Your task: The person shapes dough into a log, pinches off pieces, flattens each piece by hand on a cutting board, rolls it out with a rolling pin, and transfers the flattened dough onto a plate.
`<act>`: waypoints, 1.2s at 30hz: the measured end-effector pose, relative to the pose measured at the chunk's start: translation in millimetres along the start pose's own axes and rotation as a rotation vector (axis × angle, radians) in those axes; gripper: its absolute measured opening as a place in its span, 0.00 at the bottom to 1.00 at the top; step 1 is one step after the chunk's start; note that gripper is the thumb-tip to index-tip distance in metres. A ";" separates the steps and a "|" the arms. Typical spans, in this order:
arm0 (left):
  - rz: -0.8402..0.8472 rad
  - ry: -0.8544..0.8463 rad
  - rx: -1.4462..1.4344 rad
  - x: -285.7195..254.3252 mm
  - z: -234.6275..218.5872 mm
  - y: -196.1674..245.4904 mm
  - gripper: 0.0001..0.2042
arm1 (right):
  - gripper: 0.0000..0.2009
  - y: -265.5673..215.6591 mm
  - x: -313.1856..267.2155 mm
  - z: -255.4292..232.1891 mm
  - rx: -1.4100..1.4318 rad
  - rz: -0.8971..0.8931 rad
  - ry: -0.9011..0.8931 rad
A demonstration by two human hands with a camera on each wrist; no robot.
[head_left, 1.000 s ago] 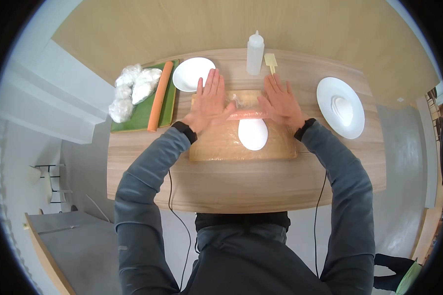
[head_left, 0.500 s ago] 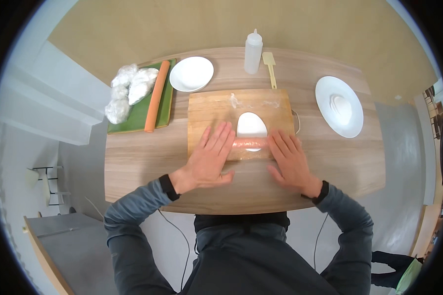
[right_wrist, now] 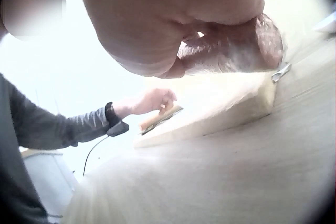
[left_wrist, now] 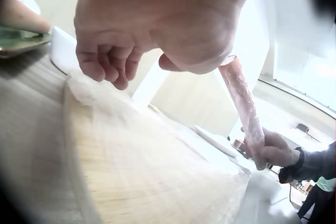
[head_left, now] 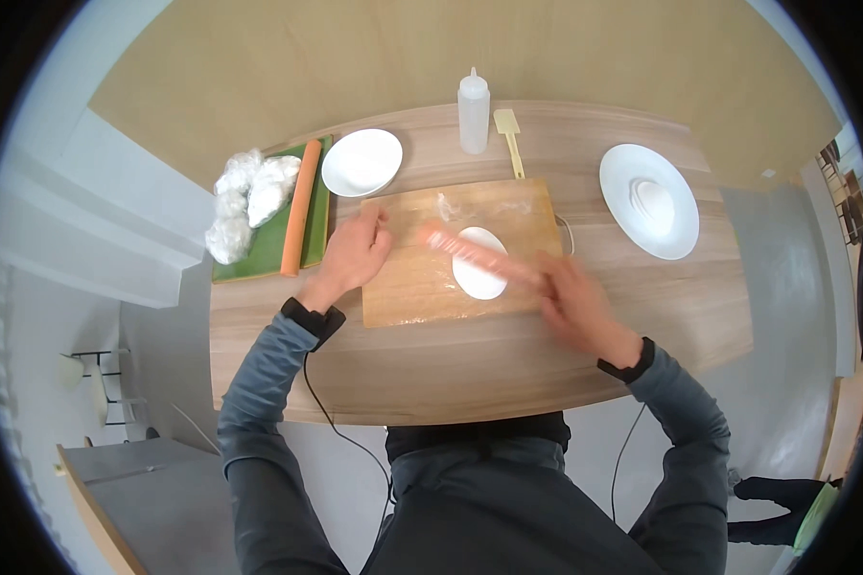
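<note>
My right hand (head_left: 577,302) grips one end of a rolling pin (head_left: 484,259) wrapped in clear plastic film. The pin slants up and left, crossing over a flat white oval of dough (head_left: 478,283) in the head view. Beneath lies a wooden cutting board (head_left: 403,292) covered with plastic film (left_wrist: 157,150). At the board's left edge is my left hand (head_left: 357,247), its fingers loosely curled with nothing in them. In the left wrist view those fingers hang close over a crumpled corner of the film.
To the left, a green tray (head_left: 268,240) bears film-wrapped white lumps (head_left: 232,216) and an orange roller (head_left: 302,211). A white bowl (head_left: 362,163), squeeze bottle (head_left: 473,115) and spatula (head_left: 510,139) stand behind the board. A white plate (head_left: 676,225) with white rounds sits at right.
Both flat hands rolled the pin back over the dough towards me. Since then the left hand has left the pin and moved left; the right has gripped the pin's end and swung it aslant.
</note>
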State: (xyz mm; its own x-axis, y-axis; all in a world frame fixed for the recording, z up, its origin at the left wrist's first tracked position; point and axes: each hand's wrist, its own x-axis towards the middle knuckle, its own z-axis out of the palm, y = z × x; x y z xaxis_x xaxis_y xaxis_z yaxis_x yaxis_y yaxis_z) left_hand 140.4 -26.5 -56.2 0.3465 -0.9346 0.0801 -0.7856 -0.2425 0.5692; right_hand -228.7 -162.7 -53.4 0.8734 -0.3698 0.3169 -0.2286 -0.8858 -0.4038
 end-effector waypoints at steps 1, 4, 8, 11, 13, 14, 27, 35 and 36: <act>0.000 0.002 -0.001 1.3 3.7 -5.2 0.16 | 0.30 6.8 -5.3 -8.0 0.078 0.204 -0.033; -0.048 -0.132 0.066 1.4 15.0 -14.5 0.12 | 0.29 40.5 -22.0 -12.5 0.151 0.386 0.052; -0.026 -0.078 0.164 1.0 19.5 -6.8 0.10 | 0.29 84.8 -39.0 0.7 0.079 0.595 0.089; -0.037 -0.086 0.216 -0.2 21.3 -3.6 0.13 | 0.30 100.1 -42.2 19.9 -0.133 0.688 0.014; -0.035 -0.079 0.236 -2.3 23.1 -5.7 0.15 | 0.31 99.5 -42.9 28.0 -0.158 0.685 0.031; -0.027 -0.087 0.235 -2.5 24.3 -6.9 0.17 | 0.31 98.6 -43.3 32.1 -0.177 0.684 0.053; 0.043 -0.006 0.235 -5.8 30.3 -6.7 0.14 | 0.35 29.4 41.2 4.9 -0.056 -0.006 -0.032; 0.028 -0.025 0.267 -7.2 24.5 3.7 0.14 | 0.34 7.0 107.4 52.3 -0.056 -0.333 -0.304; 0.040 -0.012 0.261 -6.9 24.4 2.9 0.14 | 0.34 6.9 109.6 52.6 -0.022 -0.313 -0.339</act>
State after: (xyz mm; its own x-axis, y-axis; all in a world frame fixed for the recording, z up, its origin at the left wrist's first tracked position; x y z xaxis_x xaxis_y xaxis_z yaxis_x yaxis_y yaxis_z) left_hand 123.3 -27.1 -75.0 0.3076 -0.9474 0.0882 -0.9047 -0.2625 0.3357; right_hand -111.9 -194.6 -66.7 0.9923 0.0256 0.1209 0.0628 -0.9473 -0.3143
